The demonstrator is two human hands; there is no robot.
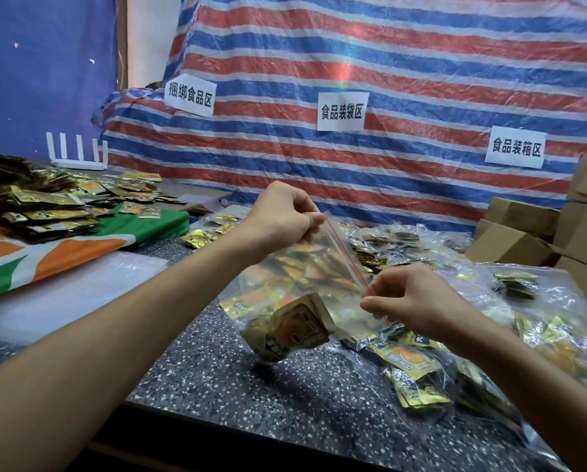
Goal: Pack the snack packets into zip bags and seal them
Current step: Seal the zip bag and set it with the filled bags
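I hold a clear zip bag [322, 277] with a red zip strip up in the air over the speckled table [237, 376]. My left hand [285, 216] pinches the far end of the strip. My right hand [408, 298] pinches the near end. Gold snack packets [285, 330] hang in the bag's lower corner. Several filled zip bags [421, 369] lie on the table under my right arm and to the right.
A heap of loose gold packets [57, 202] lies at the left on a green and orange sheet [64, 247]. Cardboard boxes [537, 233] stack up at the right. A striped tarp [353, 80] with paper signs hangs behind. A white router [77, 155] stands at back left.
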